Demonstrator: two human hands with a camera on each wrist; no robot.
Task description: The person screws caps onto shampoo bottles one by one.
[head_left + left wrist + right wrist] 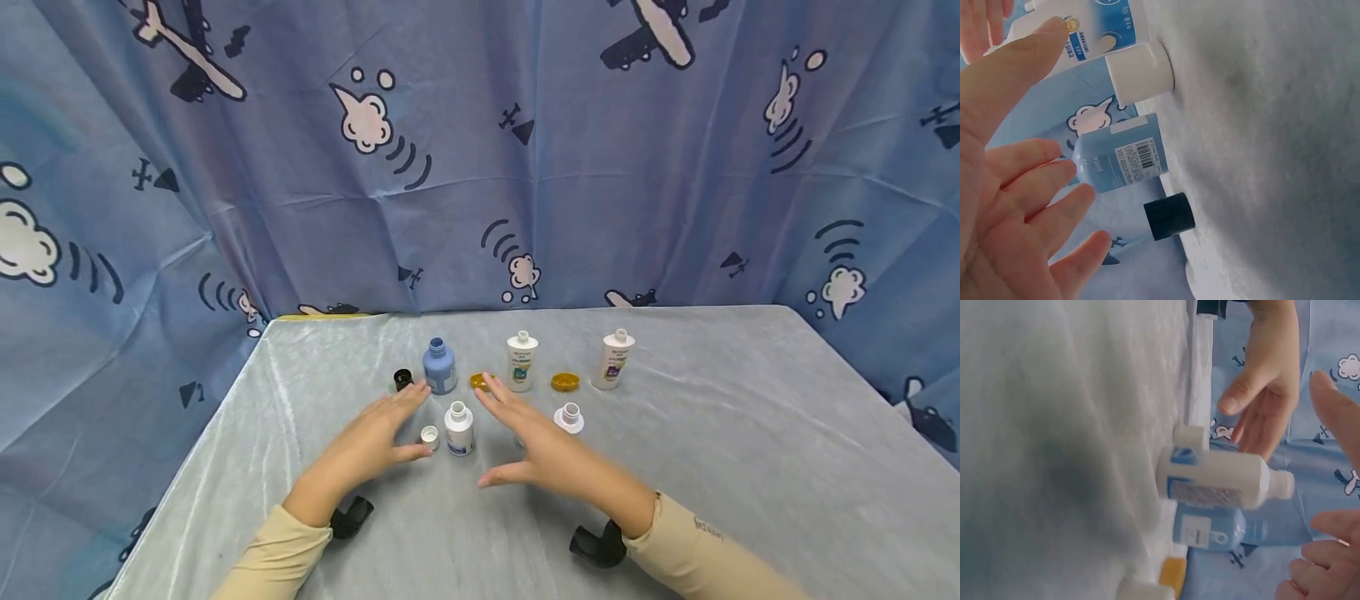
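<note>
My left hand (375,437) hovers with spread fingers just left of an uncapped small white bottle (459,432). Close to its thumb lies a white cap (430,437); near its fingertips are a black cap (403,379) and an uncapped blue bottle (439,368), whose barcode label shows in the left wrist view. My right hand (540,437) is held on the other side of the small white bottle, thumb apart from straight fingers, holding nothing. It partly hides another open white bottle (569,418). In the right wrist view the small white bottle (1216,478) stands between both hands.
Two taller white bottles (521,362) without caps stand at the back, the other (613,360) farther right. Yellow caps lie beside them, one (565,382) between the bottles and one (480,381) behind my right fingertips. A patterned blue curtain (465,183) hangs behind the grey-covered table (750,433).
</note>
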